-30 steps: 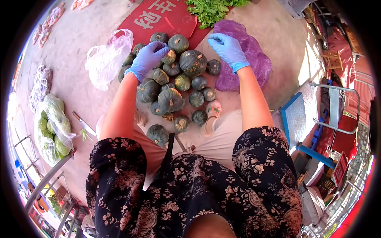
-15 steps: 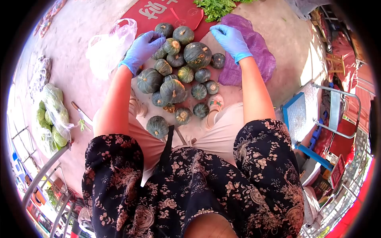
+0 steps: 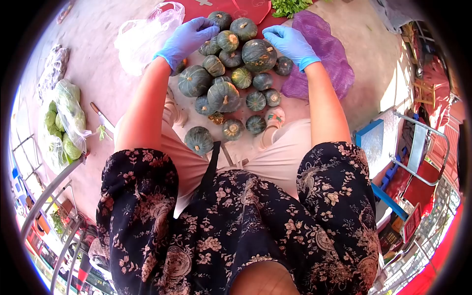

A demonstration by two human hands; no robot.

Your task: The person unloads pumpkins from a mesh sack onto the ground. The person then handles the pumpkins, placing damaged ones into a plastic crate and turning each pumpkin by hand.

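Note:
A pile of dark green, round kabocha squashes [image 3: 223,97] lies on the floor between my feet. My left hand [image 3: 189,40], in a blue glove, hovers at the pile's far left edge. Its fingers and thumb are extended, with nothing held. On the far right side, my right hand [image 3: 291,45], also blue-gloved, is bent towards a large squash [image 3: 259,55]. Its fingers look loosely curled and apart, and no object shows in them. Whether either hand touches a squash cannot be made out. A small squash [image 3: 283,66] sits just below my right hand.
A purple mesh sack [image 3: 330,64] lies right of the pile, a clear plastic bag [image 3: 142,39] left of it. A red mat [image 3: 226,9] and leafy greens [image 3: 290,7] are beyond. A knife [image 3: 102,116] and bagged green vegetables [image 3: 69,123] lie at left; a metal-framed stool [image 3: 418,142] stands at right.
The whole view has shifted, so the pile appears higher and further right. Against the squashes, my right hand has come inward and nearer the large one; my left hand has moved slightly forward.

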